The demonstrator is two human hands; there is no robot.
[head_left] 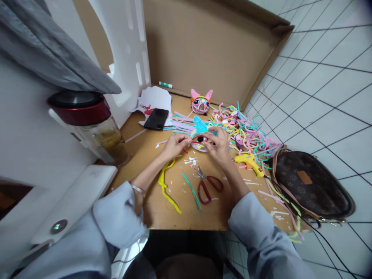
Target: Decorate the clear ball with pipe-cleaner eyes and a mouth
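Observation:
A craft animal head (200,123) with a bright blue pipe-cleaner ear and a black round eye is between my hands. A red pipe cleaner (195,142) runs around the eye. My left hand (176,145) pinches its left end with thumb and forefinger. From the right, my right hand (218,144) grips the head, its fingertips beside the eye; they hide much of that side. In front lie red-handled scissors (207,186), partly spread, a green pipe cleaner (192,190) and bent yellow pipe cleaners (164,180).
Behind stands a finished-looking pink animal head (200,104). Tangled pipe cleaners (247,130) and a yellow glue gun (250,162) lie right, near a brown bag (310,184). A black phone (156,119) rests on white paper. A red-lidded jug (90,128) stands left; a cardboard panel (212,50) rises behind.

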